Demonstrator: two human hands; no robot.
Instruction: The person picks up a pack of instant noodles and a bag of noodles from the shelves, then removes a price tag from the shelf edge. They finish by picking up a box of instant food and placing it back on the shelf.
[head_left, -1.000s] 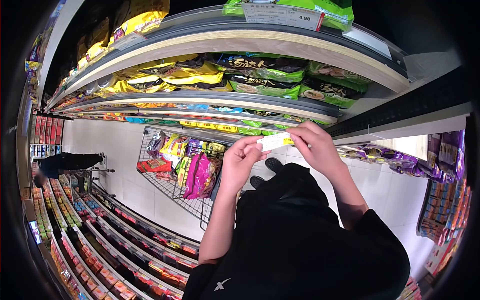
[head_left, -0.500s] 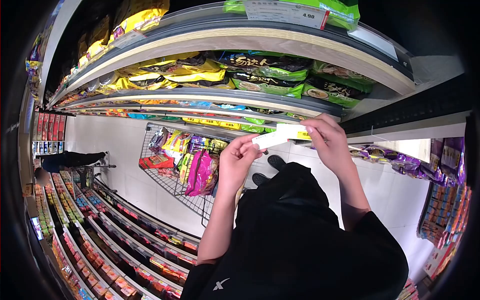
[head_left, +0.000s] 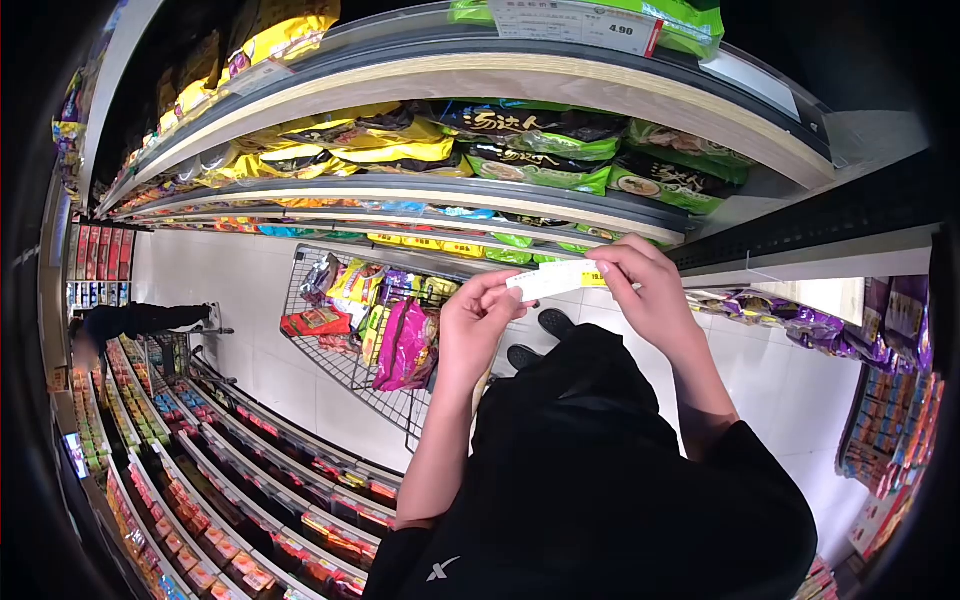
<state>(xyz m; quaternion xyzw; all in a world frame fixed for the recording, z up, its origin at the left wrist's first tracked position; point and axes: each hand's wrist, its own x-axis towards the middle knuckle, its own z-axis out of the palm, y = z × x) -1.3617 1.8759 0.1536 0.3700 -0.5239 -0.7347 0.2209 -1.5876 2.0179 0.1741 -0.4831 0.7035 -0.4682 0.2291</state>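
My left hand (head_left: 476, 318) is closed, pinching a white paper label (head_left: 528, 287) between thumb and fingers. A second white label with a yellow patch (head_left: 594, 279) sits between the thumb and fingers of my right hand (head_left: 645, 288). The two labels overlap in front of my body, just below the shelf edges. Print on them is too small to read. Beneath my hands are my dark shoes (head_left: 555, 322) on the pale floor.
Left of my hands stands a wire shopping cart (head_left: 350, 385) holding several colourful bags, one magenta (head_left: 402, 345). Ahead, shelves (head_left: 560, 70) hold yellow and green noodle packs (head_left: 540, 165). A person (head_left: 140, 320) with another cart (head_left: 170, 355) is far left, beside product racks (head_left: 250, 480).
My right hand has moved slightly left, and its label now overlaps more with the one in my left hand. My left hand is almost still.
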